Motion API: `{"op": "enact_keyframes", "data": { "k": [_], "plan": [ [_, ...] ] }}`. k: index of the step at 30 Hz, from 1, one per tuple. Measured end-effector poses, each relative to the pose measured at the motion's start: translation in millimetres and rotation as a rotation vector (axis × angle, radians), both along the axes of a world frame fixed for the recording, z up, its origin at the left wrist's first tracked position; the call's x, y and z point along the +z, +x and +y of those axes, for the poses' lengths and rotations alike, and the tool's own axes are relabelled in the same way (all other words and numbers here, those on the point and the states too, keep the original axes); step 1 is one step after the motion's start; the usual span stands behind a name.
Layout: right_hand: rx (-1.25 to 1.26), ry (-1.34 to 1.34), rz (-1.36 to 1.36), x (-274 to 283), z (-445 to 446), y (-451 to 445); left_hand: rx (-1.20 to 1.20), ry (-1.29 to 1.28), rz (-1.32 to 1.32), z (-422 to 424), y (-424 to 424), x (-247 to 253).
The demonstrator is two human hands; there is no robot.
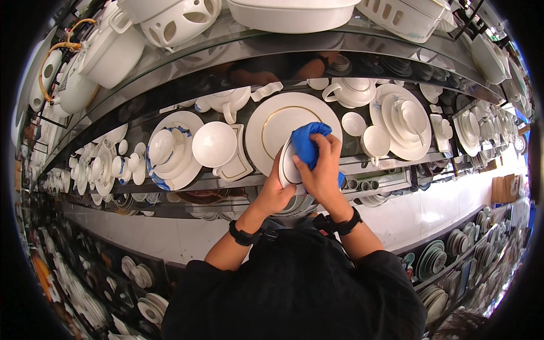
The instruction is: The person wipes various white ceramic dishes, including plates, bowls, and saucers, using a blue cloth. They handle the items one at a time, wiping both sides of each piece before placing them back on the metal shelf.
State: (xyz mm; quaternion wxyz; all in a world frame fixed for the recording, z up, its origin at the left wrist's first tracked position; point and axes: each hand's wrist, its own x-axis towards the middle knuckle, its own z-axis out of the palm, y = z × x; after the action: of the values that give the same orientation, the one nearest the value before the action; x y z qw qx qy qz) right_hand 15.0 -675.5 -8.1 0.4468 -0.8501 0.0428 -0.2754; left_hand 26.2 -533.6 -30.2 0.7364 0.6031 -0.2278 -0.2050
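Observation:
My left hand (274, 193) grips the near left rim of a white dish (290, 170) with a dark line near its edge. Bunched in my right hand (323, 172) is a blue cloth (307, 142), pressed against the dish's upper right side. The cloth and fingers hide much of the dish, so its depth is hard to tell. Beyond it, a large white plate (272, 104) with a gold ring lies on the dark shelf. To the left sits a white cup (214, 144) over a square-cornered saucer (238, 165). On the right are a small bowl (353, 124) and a white cup (375, 142).
A glass-edged upper shelf (272, 42) carries white casserole dishes (293, 17) above my hands. White teapots (352, 91) stand at the back of the middle shelf. Stacked place settings (403, 119) flank both sides. Behind me, low shelves hold stacked plates (433, 259) across a pale floor (433, 216).

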Motion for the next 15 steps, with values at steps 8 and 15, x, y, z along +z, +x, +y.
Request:
{"op": "enact_keyframes", "data": {
  "k": [8, 15],
  "plan": [
    [0.441, -0.215, -0.017, 3.1, -10.5, -28.5, 0.028, -0.020, 0.005, 16.2, 3.0, 16.3],
    [0.068, -0.163, 0.041, 4.7, -18.4, -14.1, -0.011, -0.020, 0.065, 12.5, -7.7, 2.4]
  ]
}}
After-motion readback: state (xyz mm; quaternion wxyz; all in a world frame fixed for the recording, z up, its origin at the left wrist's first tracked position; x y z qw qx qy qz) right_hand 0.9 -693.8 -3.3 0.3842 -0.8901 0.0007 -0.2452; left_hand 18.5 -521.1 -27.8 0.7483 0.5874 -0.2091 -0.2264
